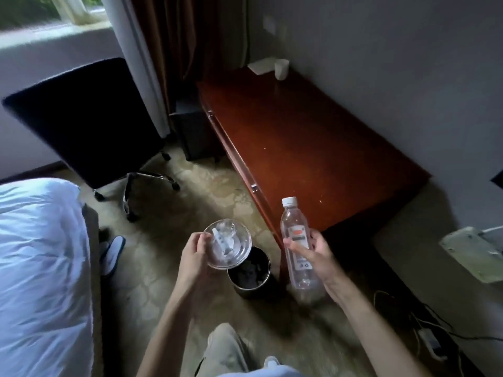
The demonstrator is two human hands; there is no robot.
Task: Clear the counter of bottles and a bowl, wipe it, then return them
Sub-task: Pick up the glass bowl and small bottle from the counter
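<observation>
My left hand [193,251] grips the rim of a clear glass bowl [231,250] with something pale and crumpled inside. It hangs above the floor, just left of the counter's near corner. My right hand [317,253] holds a clear plastic bottle [295,229] with a white cap and an orange-and-white label, upright, by the same corner. The dark red wooden counter [313,148] runs along the wall ahead, its near part bare.
A white cup [281,68] and a white box [262,66] stand at the counter's far end. A round bin [249,276] sits on the floor under the bowl. A black swivel chair [89,118] is at left, a bed [40,268] at near left, cables [424,330] at right.
</observation>
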